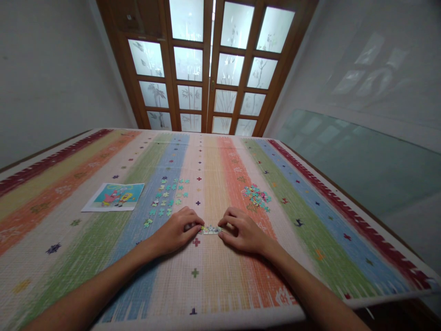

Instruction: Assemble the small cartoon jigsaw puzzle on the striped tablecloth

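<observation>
A short strip of joined jigsaw puzzle pieces [211,230] lies on the striped tablecloth in front of me. Its left end is pinched between the thumb and fingers of my left hand [182,228]. At the other end, my right hand [241,230] grips the strip the same way. Left of centre, several loose teal puzzle pieces [168,195] are spread out in rough rows, beyond my left hand. Past my right hand sits a heap of mixed puzzle pieces [257,196], some overlapping. The fingertips partly cover both ends of the strip.
A printed cartoon picture sheet [119,197] lies flat to the left of the loose pieces. The striped tablecloth [213,280] covers the table out to its edges. Beyond it stand wooden doors [206,87] with frosted panes, and a glass panel [361,161] leans at the right wall.
</observation>
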A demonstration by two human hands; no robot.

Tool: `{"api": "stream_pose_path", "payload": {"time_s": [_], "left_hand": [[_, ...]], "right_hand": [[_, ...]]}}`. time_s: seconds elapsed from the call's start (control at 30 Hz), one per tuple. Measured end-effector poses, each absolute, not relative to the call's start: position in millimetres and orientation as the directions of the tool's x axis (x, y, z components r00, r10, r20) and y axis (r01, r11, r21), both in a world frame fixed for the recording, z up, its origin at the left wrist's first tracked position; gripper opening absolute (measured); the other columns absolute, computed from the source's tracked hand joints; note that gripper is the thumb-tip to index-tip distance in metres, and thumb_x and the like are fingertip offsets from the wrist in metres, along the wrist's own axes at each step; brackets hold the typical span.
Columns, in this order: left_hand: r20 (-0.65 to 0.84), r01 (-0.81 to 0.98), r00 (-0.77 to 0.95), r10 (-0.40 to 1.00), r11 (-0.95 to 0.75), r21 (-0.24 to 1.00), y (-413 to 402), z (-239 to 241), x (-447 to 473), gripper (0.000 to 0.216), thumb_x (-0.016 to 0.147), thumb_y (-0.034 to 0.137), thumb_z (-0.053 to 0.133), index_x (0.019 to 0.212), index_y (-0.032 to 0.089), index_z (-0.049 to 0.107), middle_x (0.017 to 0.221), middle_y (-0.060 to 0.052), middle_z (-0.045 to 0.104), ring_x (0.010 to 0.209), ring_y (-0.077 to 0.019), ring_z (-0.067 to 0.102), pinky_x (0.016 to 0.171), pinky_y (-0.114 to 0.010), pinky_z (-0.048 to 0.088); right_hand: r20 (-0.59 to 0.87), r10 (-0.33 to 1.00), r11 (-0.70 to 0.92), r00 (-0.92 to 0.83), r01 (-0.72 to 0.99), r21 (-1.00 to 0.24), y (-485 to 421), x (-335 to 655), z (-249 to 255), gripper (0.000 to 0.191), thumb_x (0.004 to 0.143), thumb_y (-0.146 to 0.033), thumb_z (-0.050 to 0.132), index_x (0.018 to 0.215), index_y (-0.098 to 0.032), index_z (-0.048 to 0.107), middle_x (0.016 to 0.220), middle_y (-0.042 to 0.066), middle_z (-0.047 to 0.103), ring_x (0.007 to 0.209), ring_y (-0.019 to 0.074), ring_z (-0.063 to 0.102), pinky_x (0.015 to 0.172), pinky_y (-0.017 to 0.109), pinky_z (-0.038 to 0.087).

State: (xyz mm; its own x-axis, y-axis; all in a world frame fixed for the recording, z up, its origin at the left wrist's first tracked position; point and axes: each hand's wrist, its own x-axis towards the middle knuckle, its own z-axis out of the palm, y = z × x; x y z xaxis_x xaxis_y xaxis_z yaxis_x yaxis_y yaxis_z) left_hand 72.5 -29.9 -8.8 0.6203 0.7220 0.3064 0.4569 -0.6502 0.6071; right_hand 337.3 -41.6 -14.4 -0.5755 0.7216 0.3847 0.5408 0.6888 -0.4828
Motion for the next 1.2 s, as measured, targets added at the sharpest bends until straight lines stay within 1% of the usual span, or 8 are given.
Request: {"api": "stream_pose_path", "payload": {"time_s": [0.43,0.67,0.8,0.93,1.0,1.1,1.2], "left_hand": [[0.277,0.491,0.616,0.737,-0.635,0.596,-30.8,-11.1,74.5,0.016,0.097,0.025,0.058,0.094,0.021,0.073,0.090,-0.006,0.065,0.088,-0.0211,0.058,0.081,-0.037,0.048],[0.303,0.502,0.606,0.736,-0.649,0.571,-33.3,-10.6,75.9,0.014,0.095,0.022,0.059,0.089,0.020,0.072,0.091,-0.006,0.064,0.091,-0.0216,0.058,0.084,-0.038,0.048],[0.305,0.489,0.610,0.731,-0.650,0.582,-32.9,-10.7,76.0,0.018,0.097,0.023,0.056,0.088,0.019,0.071,0.090,-0.005,0.063,0.089,-0.0209,0.058,0.083,-0.037,0.049],[0.302,0.481,0.613,0.730,-0.648,0.591,-31.8,-9.1,75.6,0.023,0.102,0.023,0.048,0.096,0.019,0.071,0.090,-0.005,0.064,0.087,-0.0199,0.058,0.083,-0.037,0.048],[0.313,0.479,0.606,0.732,-0.650,0.590,-32.0,-8.8,75.8,0.023,0.102,0.021,0.047,0.100,0.019,0.070,0.088,-0.005,0.064,0.086,-0.0197,0.057,0.081,-0.036,0.048],[0.320,0.482,0.601,0.733,-0.651,0.587,-33.4,-9.9,76.3,0.016,0.097,0.021,0.053,0.096,0.019,0.069,0.086,-0.004,0.062,0.083,-0.0194,0.057,0.079,-0.035,0.048],[0.306,0.492,0.603,0.737,-0.646,0.584,-35.1,-11.6,76.4,0.012,0.093,0.023,0.058,0.094,0.019,0.069,0.088,-0.005,0.061,0.084,-0.0197,0.057,0.080,-0.035,0.048]], "right_hand": [[0.383,0.719,0.691,-0.580,0.537,-0.484,-40.9,338.5,-15.7,0.009,0.087,-0.023,0.065,0.090,-0.016,0.070,0.088,0.006,0.061,0.082,0.0196,0.058,0.073,0.033,0.045],[0.383,0.720,0.690,-0.579,0.535,-0.488,-41.5,337.7,-14.8,0.008,0.086,-0.022,0.064,0.089,-0.017,0.069,0.088,0.006,0.061,0.082,0.0195,0.058,0.073,0.033,0.045],[0.378,0.724,0.685,-0.577,0.539,-0.491,-41.6,337.5,-13.3,0.008,0.087,-0.023,0.064,0.089,-0.017,0.069,0.087,0.006,0.061,0.082,0.0193,0.058,0.073,0.033,0.045],[0.372,0.726,0.682,-0.578,0.537,-0.497,-41.7,337.3,-12.8,0.009,0.087,-0.023,0.064,0.090,-0.017,0.070,0.088,0.006,0.061,0.082,0.0193,0.058,0.073,0.032,0.045],[0.370,0.729,0.679,-0.576,0.538,-0.500,-41.8,337.4,-12.9,0.009,0.087,-0.024,0.065,0.090,-0.017,0.070,0.087,0.006,0.061,0.081,0.0192,0.058,0.073,0.032,0.045],[0.369,0.730,0.677,-0.575,0.539,-0.501,-42.0,337.6,-12.9,0.009,0.087,-0.024,0.065,0.090,-0.017,0.070,0.088,0.006,0.060,0.081,0.0190,0.058,0.073,0.032,0.045],[0.372,0.730,0.678,-0.573,0.539,-0.500,-41.9,337.8,-12.9,0.008,0.087,-0.023,0.065,0.090,-0.017,0.070,0.087,0.006,0.060,0.081,0.0189,0.058,0.073,0.032,0.045]]}}
